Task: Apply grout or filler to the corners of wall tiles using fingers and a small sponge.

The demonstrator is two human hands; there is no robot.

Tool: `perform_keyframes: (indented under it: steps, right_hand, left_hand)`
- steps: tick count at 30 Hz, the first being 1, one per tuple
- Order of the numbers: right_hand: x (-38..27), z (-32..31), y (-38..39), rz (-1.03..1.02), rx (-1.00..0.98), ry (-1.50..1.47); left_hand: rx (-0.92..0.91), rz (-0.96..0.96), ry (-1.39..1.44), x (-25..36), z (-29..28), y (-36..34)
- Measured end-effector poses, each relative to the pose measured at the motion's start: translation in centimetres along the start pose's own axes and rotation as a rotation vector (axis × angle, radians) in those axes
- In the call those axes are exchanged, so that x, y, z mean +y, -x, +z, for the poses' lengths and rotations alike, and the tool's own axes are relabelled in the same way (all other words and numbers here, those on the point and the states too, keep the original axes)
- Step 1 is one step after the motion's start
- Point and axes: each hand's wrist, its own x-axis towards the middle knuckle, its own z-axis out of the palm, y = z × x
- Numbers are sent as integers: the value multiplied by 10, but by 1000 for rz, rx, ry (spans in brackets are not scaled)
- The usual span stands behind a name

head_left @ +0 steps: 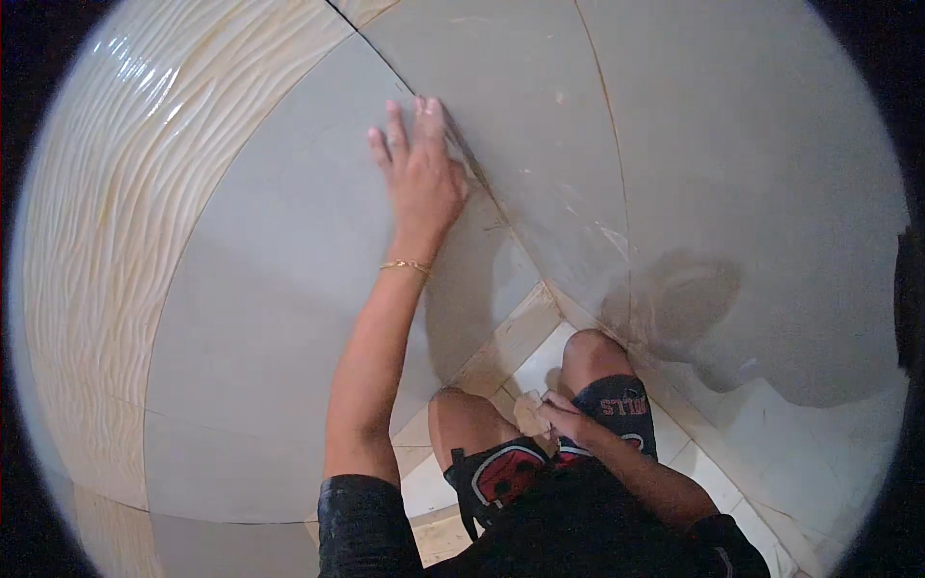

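Observation:
My left hand [421, 178] lies with fingers stretched out on a large grey wall tile [279, 222], its fingertips at the dark vertical seam where this wall meets the grey tiled wall [713, 125] on the right in a corner. A gold bracelet [405, 266] circles that wrist. Lower down, between my knees, my right hand [564, 416] is closed on a small tan piece [530, 414], too small to tell whether it is a sponge, cloth or scrap.
Cream wavy-textured glossy tiles [116, 173] run along the left wall. Below, my bare knees in dark shorts are at the corner, over white floor tiles [541, 352] with tan-smeared borders [520, 318]. Shadows fall on both grey walls.

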Motion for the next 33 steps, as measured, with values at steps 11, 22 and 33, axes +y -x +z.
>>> perform_keyframes:
  steps: [11, 22, 33]
  right_hand:
    - [-18, -21, 7, -327, 71, 251]
    - [-31, 13, 8, -291, 95, 27]
    - [-153, 11, 48, -514, 340, 313]
  left_hand:
    - [-87, -74, 46, 16, -4, 25]
    - [-232, 109, -111, 18, 8, 37]
    - [96, -148, 549, 36, -77, 91]
